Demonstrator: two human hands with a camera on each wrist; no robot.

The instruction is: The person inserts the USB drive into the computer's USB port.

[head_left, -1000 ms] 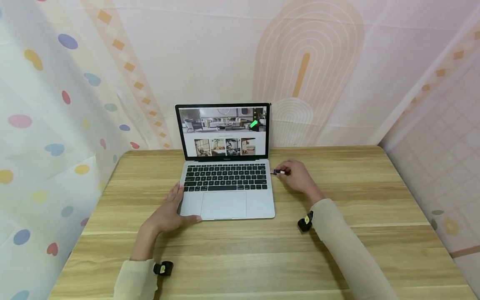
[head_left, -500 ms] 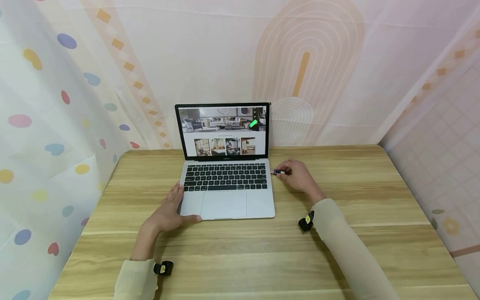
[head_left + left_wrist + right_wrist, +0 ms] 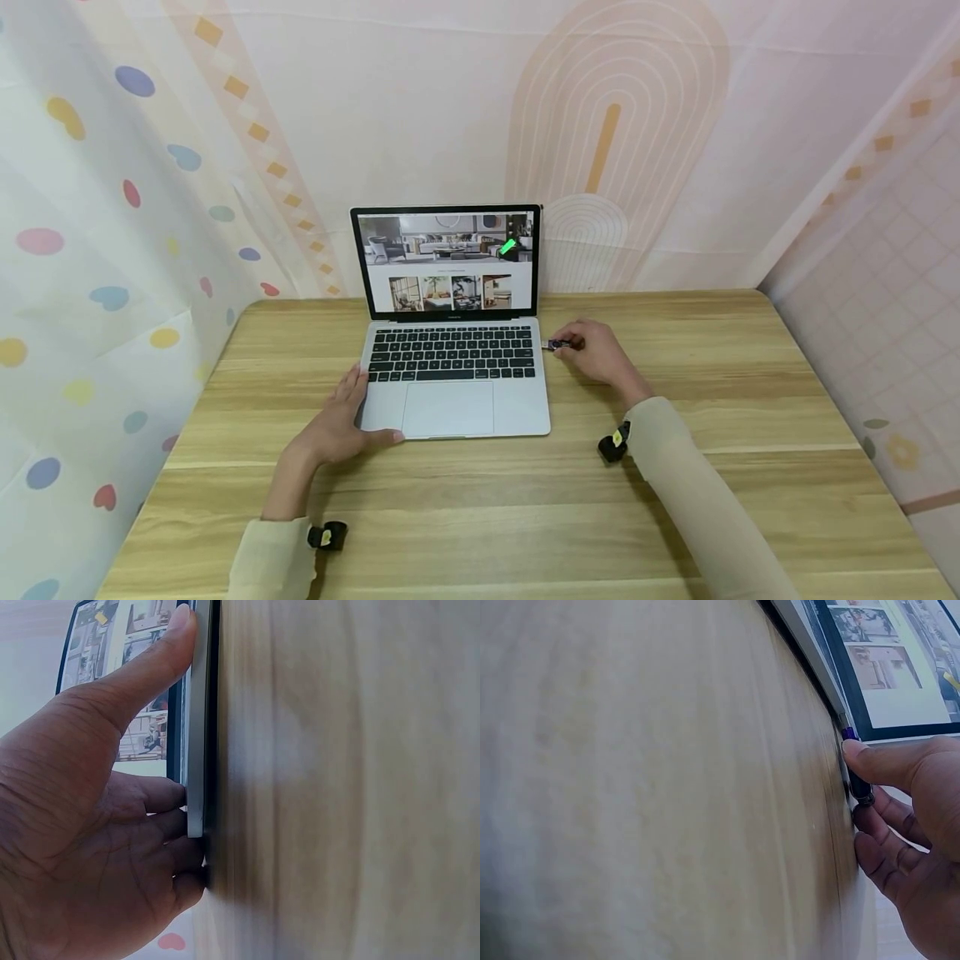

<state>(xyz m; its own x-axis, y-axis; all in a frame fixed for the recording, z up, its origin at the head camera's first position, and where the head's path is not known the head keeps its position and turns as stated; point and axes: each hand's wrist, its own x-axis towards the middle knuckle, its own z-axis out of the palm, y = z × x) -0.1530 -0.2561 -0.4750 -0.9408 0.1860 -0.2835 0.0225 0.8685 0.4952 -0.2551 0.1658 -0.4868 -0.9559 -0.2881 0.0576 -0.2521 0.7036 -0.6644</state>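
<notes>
Beside the silver laptop (image 3: 448,409) is a slim, dark-purple stick (image 3: 860,788).

Wears a long, plain, pale beige left sleeve (image 3: 272,558) at the lower left of the frame and a matching right sleeve (image 3: 705,492) at the lower right. Bears 1 small, boxy, black left wrist camera (image 3: 337,533) near the bottom, left of centre, marked with 1 yellow patch (image 3: 326,539), and 1 similar right wrist camera (image 3: 611,452) below and right of centre, showing 1 yellow mark (image 3: 617,438).

Small dark USB stick (image 3: 555,344) at the right edge of the open silver laptop (image 3: 452,333)
</notes>
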